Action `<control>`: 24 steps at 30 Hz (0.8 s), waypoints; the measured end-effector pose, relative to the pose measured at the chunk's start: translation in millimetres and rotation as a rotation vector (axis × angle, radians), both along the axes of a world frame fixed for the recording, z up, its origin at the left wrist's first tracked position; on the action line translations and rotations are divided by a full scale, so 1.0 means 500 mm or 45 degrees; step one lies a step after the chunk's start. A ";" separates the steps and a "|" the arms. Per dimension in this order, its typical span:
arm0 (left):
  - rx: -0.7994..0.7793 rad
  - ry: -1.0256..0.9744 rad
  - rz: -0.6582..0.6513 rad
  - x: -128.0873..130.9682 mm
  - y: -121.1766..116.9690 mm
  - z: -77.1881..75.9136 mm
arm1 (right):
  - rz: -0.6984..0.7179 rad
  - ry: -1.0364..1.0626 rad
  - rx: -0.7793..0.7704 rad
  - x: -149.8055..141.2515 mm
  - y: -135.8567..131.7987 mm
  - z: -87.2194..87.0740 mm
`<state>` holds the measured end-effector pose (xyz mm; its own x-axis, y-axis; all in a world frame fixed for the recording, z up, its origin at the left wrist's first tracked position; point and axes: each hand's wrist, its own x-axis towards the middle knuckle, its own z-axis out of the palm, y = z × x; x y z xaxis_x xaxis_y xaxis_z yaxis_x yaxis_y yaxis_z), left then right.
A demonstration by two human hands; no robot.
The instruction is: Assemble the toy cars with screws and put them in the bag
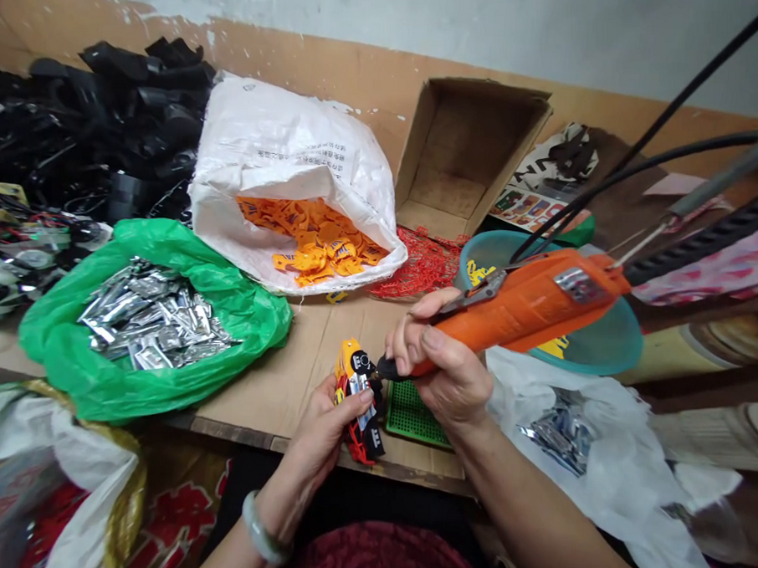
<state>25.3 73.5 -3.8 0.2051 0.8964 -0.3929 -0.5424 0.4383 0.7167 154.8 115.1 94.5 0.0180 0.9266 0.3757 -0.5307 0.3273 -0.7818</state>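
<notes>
Where part (359, 385) is showing, lower centre: left hand (321, 424) is pinching it.
Tool (529, 301), right-centre: right hand (454, 369) is gripping it.

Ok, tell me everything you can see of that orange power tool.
The orange power tool looks like an electric screwdriver: a long, plastic-looking body with a black nose, a metal lever along its top and a silvery label near the rear. A black ribbed cord runs from the back. The right hand grips its front end, and it slants nose-down toward the yellow-and-black piece in the left hand. Whether it is running can't be told.
</notes>
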 end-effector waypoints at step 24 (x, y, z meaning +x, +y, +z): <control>-0.025 -0.017 0.035 0.004 0.002 0.002 | -0.022 -0.013 -0.010 -0.010 0.007 -0.004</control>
